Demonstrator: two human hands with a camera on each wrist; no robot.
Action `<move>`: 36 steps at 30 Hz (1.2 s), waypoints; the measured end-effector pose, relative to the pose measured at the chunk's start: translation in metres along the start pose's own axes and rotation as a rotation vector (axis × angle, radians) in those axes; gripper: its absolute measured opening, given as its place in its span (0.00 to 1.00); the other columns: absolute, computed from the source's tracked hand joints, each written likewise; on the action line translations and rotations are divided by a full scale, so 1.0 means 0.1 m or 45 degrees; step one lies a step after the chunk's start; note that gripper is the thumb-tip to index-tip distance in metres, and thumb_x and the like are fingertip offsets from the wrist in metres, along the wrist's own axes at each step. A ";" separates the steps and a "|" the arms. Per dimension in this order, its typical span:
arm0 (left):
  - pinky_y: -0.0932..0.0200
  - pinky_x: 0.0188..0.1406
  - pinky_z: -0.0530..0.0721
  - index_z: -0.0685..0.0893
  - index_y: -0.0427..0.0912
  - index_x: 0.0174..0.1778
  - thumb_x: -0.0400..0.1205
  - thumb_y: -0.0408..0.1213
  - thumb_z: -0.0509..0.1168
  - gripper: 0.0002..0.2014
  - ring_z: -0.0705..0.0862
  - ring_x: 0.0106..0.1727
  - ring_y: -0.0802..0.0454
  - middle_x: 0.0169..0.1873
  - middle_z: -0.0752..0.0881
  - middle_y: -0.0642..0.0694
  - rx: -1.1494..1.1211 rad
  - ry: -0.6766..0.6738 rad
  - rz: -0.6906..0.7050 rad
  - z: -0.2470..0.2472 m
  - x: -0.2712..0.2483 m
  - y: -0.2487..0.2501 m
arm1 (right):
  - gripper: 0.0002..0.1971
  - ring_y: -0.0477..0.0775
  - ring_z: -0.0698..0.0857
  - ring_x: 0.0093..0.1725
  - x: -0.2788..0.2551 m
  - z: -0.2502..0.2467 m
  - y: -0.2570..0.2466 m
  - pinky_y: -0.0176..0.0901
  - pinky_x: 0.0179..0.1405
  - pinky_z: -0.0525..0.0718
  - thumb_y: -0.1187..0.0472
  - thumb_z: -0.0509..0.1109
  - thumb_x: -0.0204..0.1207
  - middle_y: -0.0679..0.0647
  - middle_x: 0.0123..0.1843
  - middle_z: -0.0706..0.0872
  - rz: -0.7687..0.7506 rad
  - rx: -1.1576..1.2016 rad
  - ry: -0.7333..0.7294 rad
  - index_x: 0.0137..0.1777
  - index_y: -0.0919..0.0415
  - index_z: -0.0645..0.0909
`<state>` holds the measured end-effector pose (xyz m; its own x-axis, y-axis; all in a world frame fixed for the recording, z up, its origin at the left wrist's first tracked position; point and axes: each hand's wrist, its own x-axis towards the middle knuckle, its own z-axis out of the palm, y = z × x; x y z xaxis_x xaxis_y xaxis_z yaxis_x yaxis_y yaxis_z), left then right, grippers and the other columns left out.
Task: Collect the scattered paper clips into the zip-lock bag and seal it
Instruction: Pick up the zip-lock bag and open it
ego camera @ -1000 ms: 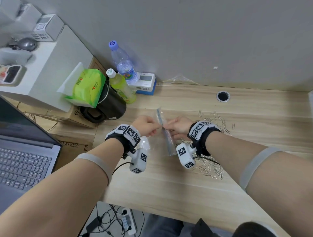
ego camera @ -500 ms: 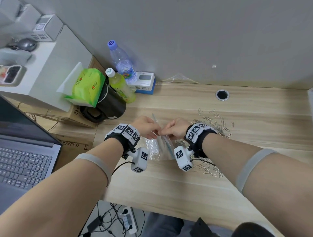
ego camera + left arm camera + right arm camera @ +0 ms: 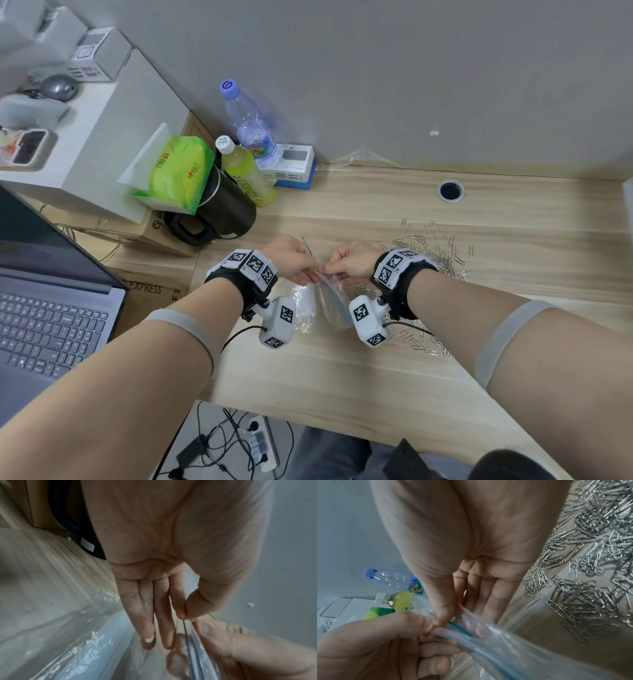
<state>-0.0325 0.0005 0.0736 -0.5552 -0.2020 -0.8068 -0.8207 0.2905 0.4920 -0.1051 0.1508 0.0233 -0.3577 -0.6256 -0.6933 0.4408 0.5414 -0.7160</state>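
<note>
A clear zip-lock bag [image 3: 329, 301] with a blue zip line hangs between my two hands over the wooden desk [image 3: 342, 383]. My left hand [image 3: 310, 270] pinches the bag's top edge between thumb and forefinger [image 3: 186, 616]. My right hand [image 3: 331, 271] pinches the same edge right beside it, thumb on the bag [image 3: 496, 649]. Scattered silver paper clips [image 3: 435, 250] lie on the desk right of my right wrist, and more paper clips [image 3: 423, 342] lie nearer me. In the right wrist view the paper clips [image 3: 590, 574] form a dense heap. I cannot tell whether any clips are inside the bag.
A black mug [image 3: 222, 209], green tissue pack [image 3: 174, 171], yellow drink bottle [image 3: 245, 174], water bottle [image 3: 250, 126] and blue-white box [image 3: 294, 168] crowd the back left. A laptop [image 3: 44, 308] sits at the left. A cable hole [image 3: 450, 191] lies at the back right.
The bag's zip edge, earlier stretched upright between my hands, has dropped lower and the bag now hangs crumpled beneath them. Both hands kept their pinch and shifted slightly.
</note>
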 end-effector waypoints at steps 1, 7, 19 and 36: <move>0.51 0.52 0.92 0.85 0.27 0.47 0.81 0.26 0.68 0.04 0.92 0.53 0.37 0.43 0.92 0.31 0.012 -0.003 -0.001 0.00 -0.01 0.00 | 0.13 0.44 0.82 0.28 0.01 0.01 0.01 0.37 0.32 0.84 0.61 0.80 0.71 0.51 0.29 0.86 0.003 -0.004 -0.009 0.31 0.58 0.79; 0.46 0.58 0.90 0.87 0.27 0.46 0.81 0.26 0.66 0.06 0.92 0.55 0.36 0.46 0.92 0.29 0.014 -0.054 -0.015 -0.01 -0.05 -0.01 | 0.15 0.45 0.86 0.25 -0.01 0.02 0.05 0.34 0.24 0.85 0.69 0.76 0.75 0.54 0.26 0.87 0.001 0.109 -0.063 0.31 0.62 0.75; 0.46 0.60 0.89 0.82 0.26 0.48 0.78 0.25 0.66 0.05 0.92 0.53 0.36 0.52 0.89 0.22 -0.119 -0.091 -0.071 -0.03 -0.18 0.02 | 0.11 0.58 0.81 0.32 0.00 0.06 0.06 0.48 0.28 0.74 0.61 0.80 0.70 0.63 0.42 0.92 0.000 -0.046 0.098 0.29 0.55 0.84; 0.58 0.33 0.84 0.77 0.40 0.28 0.74 0.31 0.68 0.09 0.86 0.26 0.51 0.26 0.88 0.43 0.631 0.108 -0.068 -0.39 -0.25 -0.14 | 0.10 0.63 0.92 0.37 -0.12 -0.12 0.02 0.53 0.39 0.93 0.75 0.75 0.68 0.66 0.40 0.88 -0.110 -0.326 0.207 0.41 0.63 0.78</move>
<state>-0.0120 -0.0353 0.1000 -0.5400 -0.2983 -0.7870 -0.6969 0.6828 0.2194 -0.1098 0.1657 0.0291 -0.5208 -0.5885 -0.6184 0.1888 0.6271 -0.7558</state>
